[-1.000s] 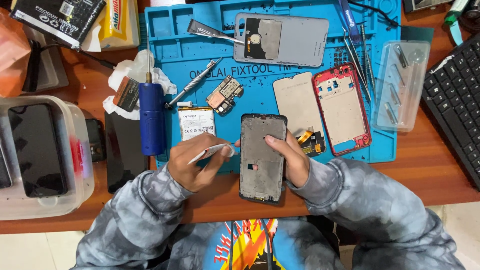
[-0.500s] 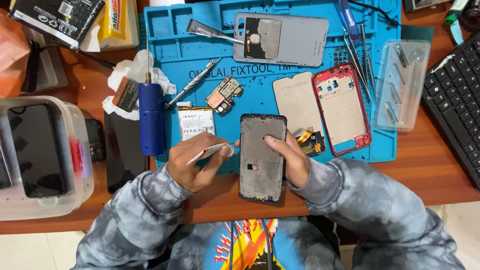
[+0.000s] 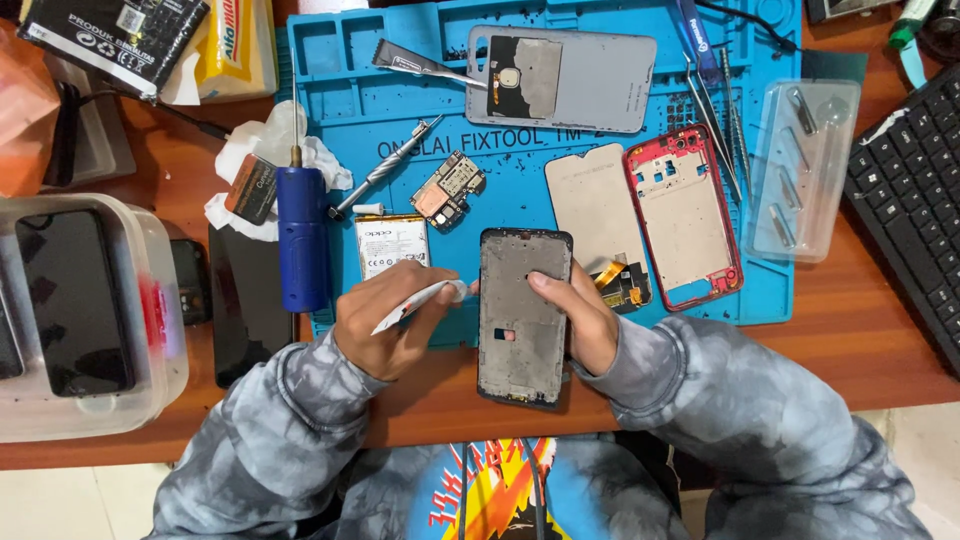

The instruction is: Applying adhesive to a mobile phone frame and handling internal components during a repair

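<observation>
Both hands (image 3: 385, 325) curled, fingers (image 3: 545, 283) gripping.

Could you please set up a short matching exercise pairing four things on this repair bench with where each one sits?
Things:
1. dark phone frame
2. red phone frame
3. grey back cover
4. blue electric screwdriver

Places:
A. top middle of the blue mat
B. left edge of the mat
C. right part of the mat
D. under the right hand

Pairs: 1-D, 2-C, 3-A, 4-B
</observation>
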